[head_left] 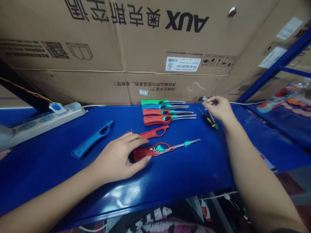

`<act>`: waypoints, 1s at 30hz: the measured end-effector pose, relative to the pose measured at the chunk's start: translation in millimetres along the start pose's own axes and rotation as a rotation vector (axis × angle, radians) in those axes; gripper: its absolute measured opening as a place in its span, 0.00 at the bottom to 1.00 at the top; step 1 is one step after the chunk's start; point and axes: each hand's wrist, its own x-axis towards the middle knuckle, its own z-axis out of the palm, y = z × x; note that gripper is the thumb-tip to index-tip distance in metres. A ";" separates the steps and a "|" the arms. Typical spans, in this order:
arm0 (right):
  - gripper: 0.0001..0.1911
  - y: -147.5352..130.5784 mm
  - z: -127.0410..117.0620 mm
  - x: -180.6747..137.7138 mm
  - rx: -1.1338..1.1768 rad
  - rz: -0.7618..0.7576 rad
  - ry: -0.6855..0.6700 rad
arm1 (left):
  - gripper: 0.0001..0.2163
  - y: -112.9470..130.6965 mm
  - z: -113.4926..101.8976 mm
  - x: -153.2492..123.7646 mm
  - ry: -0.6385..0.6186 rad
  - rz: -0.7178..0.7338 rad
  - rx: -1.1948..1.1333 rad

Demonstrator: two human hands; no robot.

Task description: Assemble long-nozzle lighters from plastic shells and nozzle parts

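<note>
My left hand [119,157] curves over the handle end of an opened red lighter [143,154], thumb and fingers apart on either side of it. White wires, a green trigger and a long metal tube with a green collar show in that lighter. Just behind it lies a loose red half shell [155,132], partly covered by my fingers. At the back right, my right hand [220,108] is closed in a pinch on a small clear piece [204,98]. A thin metal piece also shows by those fingers. Below them lies a black and yellow screwdriver [209,121].
Several assembled lighters [157,120] lie in a row at the back middle. A blue half shell [92,139] rests at left, near a white power strip [41,121]. Behind stands a large cardboard box [145,48]; a blue metal post [274,66] rises at right.
</note>
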 end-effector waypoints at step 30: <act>0.05 -82.6 26.2 -151.3 0.056 -0.960 -0.796 | 0.16 8.5 13.6 3.6 0.074 -0.449 -1.012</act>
